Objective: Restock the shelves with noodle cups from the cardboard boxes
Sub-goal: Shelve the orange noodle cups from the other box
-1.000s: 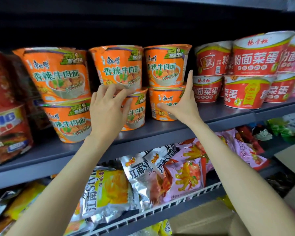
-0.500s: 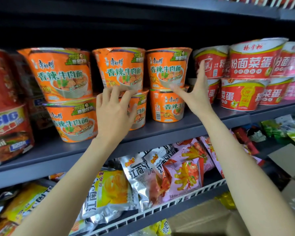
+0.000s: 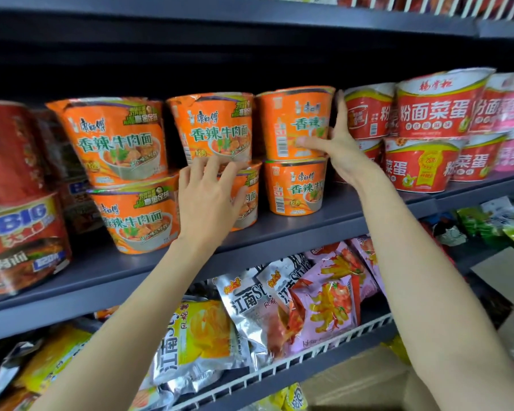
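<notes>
Orange noodle cups stand in three two-high stacks on the grey shelf (image 3: 309, 229). My right hand (image 3: 343, 149) grips the top cup of the right stack (image 3: 288, 123), thumb on its front and fingers up its right side; its barcode faces me. Under it sits the lower right cup (image 3: 294, 188). My left hand (image 3: 208, 200) lies with fingers spread over the lower middle cup (image 3: 250, 197), fingertips touching the base of the upper middle cup (image 3: 217, 129). The left stack (image 3: 116, 140) stands untouched.
Red noodle cups (image 3: 436, 108) crowd the shelf just right of my right hand. Big red cups (image 3: 21, 232) stand at the far left. Snack bags (image 3: 324, 301) fill the wire-fronted shelf below. A cardboard box (image 3: 359, 384) sits at the bottom right.
My right hand rose from the lower right cup to the top right cup, which has turned so its barcode faces front. My left hand stayed on the middle stack.
</notes>
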Demonstrator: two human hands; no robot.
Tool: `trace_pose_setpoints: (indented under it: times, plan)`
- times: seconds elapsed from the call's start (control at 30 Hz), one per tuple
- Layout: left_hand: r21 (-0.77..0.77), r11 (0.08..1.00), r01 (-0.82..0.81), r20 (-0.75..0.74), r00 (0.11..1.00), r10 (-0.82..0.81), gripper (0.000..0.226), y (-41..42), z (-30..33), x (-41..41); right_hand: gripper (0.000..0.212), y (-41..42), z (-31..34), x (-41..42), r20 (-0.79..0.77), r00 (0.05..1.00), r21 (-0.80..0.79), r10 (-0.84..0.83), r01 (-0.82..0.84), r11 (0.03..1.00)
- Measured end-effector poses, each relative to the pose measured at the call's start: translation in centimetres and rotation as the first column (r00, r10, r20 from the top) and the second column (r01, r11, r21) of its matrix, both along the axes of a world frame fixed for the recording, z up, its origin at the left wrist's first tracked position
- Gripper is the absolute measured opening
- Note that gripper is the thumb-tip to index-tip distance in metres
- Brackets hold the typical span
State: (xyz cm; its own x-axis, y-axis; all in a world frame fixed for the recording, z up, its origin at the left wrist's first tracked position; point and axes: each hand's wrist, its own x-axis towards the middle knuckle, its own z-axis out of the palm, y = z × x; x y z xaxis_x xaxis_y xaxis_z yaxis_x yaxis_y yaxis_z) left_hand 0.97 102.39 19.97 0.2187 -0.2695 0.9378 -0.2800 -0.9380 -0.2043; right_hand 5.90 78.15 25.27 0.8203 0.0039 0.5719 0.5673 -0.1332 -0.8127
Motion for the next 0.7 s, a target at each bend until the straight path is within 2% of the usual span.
trace_pose_setpoints:
  times: [0.07,0.13,0.33,0.47,0.53,0.63,0.7]
  plan:
    - [0.005,1.0,-0.001,-0.01,1.0,0.001,0.032,0.0,0.0,-0.1,0.117,-0.9,-0.2,-0.2,-0.053,0.997,-0.042,0.053,-0.055,0.998]
    - [0.006,1.0,-0.004,-0.018,1.0,0.004,0.032,0.0,0.0,-0.2,0.11,-0.6,-0.6,-0.5,-0.06,0.998,-0.099,0.007,-0.013,0.995]
    - [0.011,1.0,-0.01,-0.032,0.999,0.011,0.031,0.1,0.1,-0.2,0.124,2.8,-1.4,-0.7,0.15,0.946,-0.094,-0.286,0.302,0.949]
    - [0.015,1.0,-0.009,-0.031,0.999,0.009,0.032,0.2,0.0,-0.1,0.122,4.6,-2.0,-0.6,0.183,0.868,-0.042,-0.461,0.476,0.879]
    - [0.014,1.0,-0.007,-0.024,1.0,0.007,0.032,0.2,-0.1,-0.1,0.122,5.0,-2.2,-0.4,0.191,0.862,-0.037,-0.47,0.484,0.874]
    - [0.01,1.0,0.007,-0.021,1.0,-0.007,0.032,0.2,-0.1,-0.1,0.128,4.0,-2.5,-0.6,0.197,0.91,-0.019,-0.365,0.376,0.926]
    - [0.006,1.0,0.016,-0.023,1.0,-0.016,0.032,0.2,0.0,-0.1,0.133,2.7,-3.3,-0.9,0.179,0.94,-0.063,-0.289,0.304,0.95]
